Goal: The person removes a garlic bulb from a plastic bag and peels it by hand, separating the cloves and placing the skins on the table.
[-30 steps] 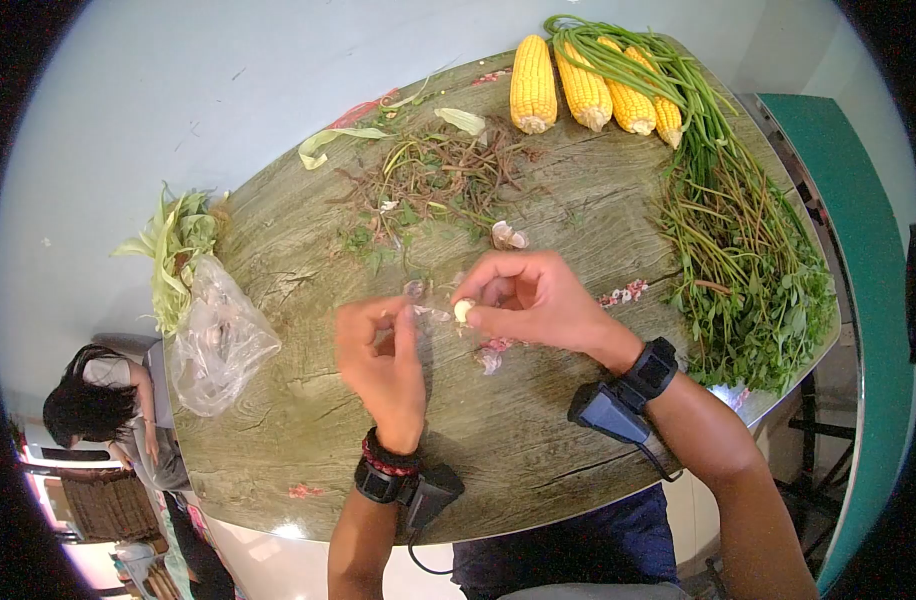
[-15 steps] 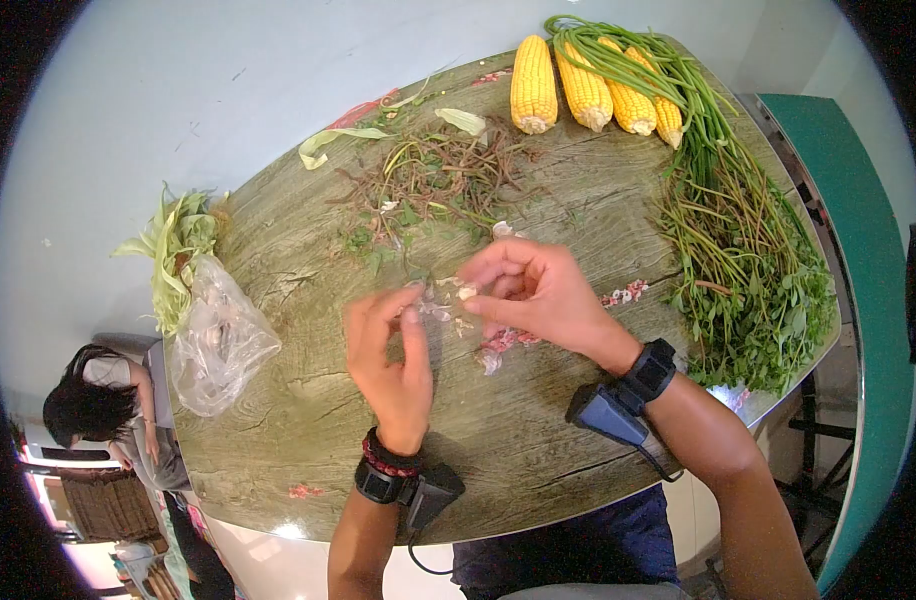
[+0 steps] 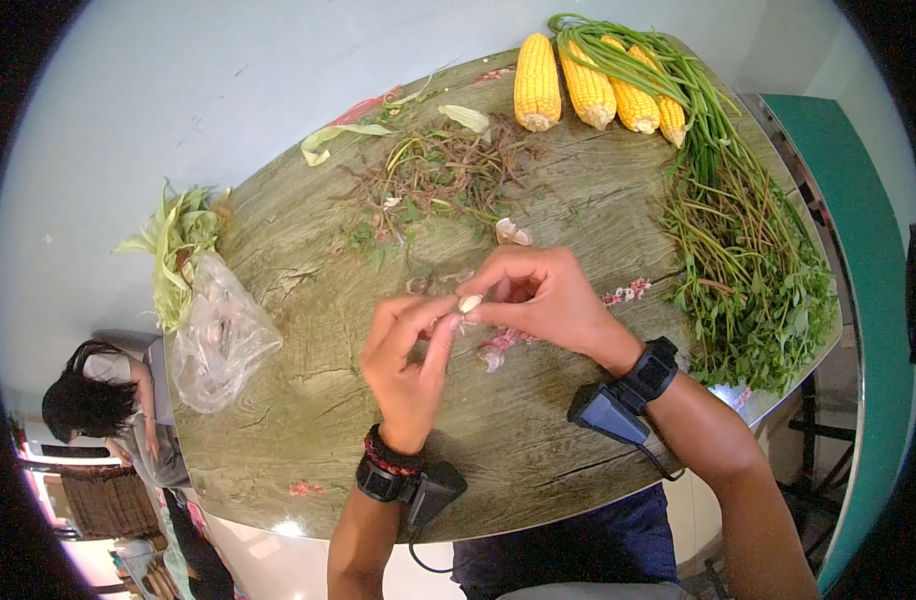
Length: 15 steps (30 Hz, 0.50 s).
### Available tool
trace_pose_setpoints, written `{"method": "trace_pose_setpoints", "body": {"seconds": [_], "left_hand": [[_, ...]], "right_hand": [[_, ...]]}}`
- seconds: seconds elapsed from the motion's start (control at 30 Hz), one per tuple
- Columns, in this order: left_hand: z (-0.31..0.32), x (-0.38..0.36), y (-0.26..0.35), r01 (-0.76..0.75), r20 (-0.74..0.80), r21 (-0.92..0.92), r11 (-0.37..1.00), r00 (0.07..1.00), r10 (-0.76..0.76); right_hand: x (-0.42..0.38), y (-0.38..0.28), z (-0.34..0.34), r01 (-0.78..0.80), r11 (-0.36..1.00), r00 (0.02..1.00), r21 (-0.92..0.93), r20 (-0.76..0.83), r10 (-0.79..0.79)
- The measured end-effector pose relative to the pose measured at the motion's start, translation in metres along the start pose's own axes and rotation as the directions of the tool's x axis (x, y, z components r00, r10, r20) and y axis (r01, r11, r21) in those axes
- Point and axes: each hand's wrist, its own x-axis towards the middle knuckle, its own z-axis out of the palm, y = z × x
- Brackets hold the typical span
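Between my two hands is a small pale garlic clove (image 3: 469, 303), above the middle of the table. My right hand (image 3: 543, 298) pinches it between thumb and fingertips from the right. My left hand (image 3: 410, 350) is closed too, thumb and forefinger touching the clove's left side. Loose papery skins lie on the wood beneath and behind my hands, partly hidden by them. Just beyond my right hand rests a piece of garlic with its skin (image 3: 512, 232).
A wood-grained table (image 3: 288, 440) carries a heap of stems (image 3: 438, 170), corn cobs (image 3: 537, 85), long green beans (image 3: 693, 85), leafy greens (image 3: 753, 290), corn husks (image 3: 175, 240) and a clear plastic bag (image 3: 221, 345). Another person (image 3: 98, 395) sits at the left.
My left hand has moved right and slightly up, and its fingertips now meet the garlic clove in my right hand. Before, the hands were apart.
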Motion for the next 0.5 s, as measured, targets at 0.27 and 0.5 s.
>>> {"method": "trace_pose_setpoints", "body": {"seconds": [0.27,0.5], "left_hand": [[0.0014,-0.0017,-0.0008,-0.025,-0.010,0.016,1.000,1.000,0.026],[0.0005,-0.0026,-0.0018,0.014,-0.013,-0.010,1.000,1.000,-0.015]], "right_hand": [[0.0007,0.0060,-0.0019,0.036,0.998,0.999,-0.060,0.014,-0.035],[0.0003,0.0069,-0.0025,-0.007,0.999,0.998,-0.048,0.056,0.010]]}}
